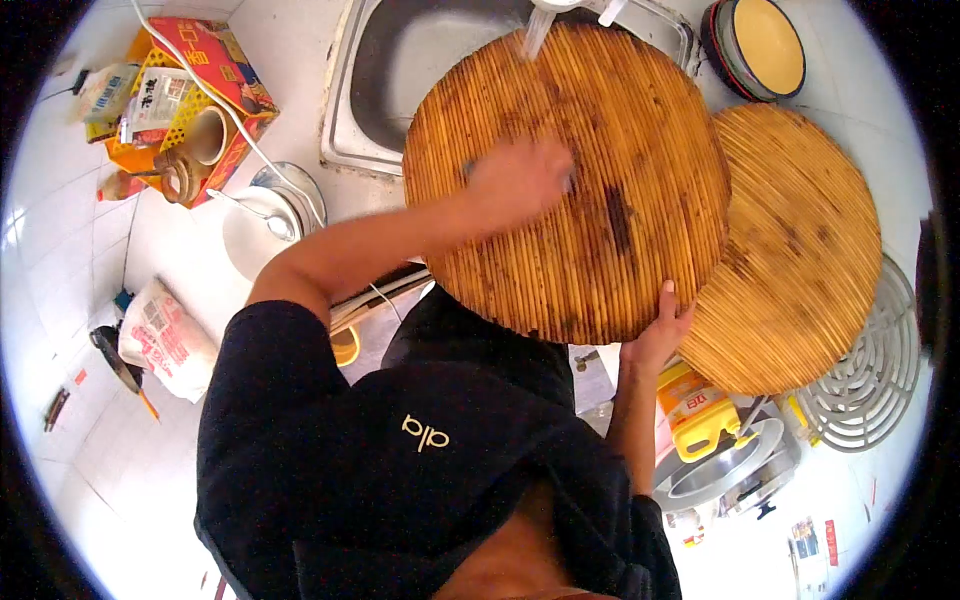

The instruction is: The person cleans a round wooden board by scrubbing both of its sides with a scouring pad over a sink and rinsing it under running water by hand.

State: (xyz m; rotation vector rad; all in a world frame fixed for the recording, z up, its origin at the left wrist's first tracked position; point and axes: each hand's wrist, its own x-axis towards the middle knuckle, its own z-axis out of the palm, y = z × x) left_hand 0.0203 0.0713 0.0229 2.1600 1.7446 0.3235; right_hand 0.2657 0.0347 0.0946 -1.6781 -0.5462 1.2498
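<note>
A large round wooden board (570, 110), brown with dark stains and narrow parallel strips, is tilted over the near side of the metal sink (420, 60). My left hand (520, 180), blurred by motion, is closed on the board's upper face; a small greyish thing shows at its edge, too unclear to name. The board's lower right edge is gripped by my right hand (658, 335), thumb on top and the other fingers hidden beneath. Partly under this board, on the right, lies a second, lighter round board (800, 250). The faucet (540, 35) is above the first board's top edge.
Stacked bowls (765, 48) stand at the back right. A grey ringed rack (880, 370), a yellow jug (700, 415) and a metal basin (720, 480) are at the right. Leftward are a red box (225, 60) of containers, a white bowl (250, 235) and a bag (170, 340).
</note>
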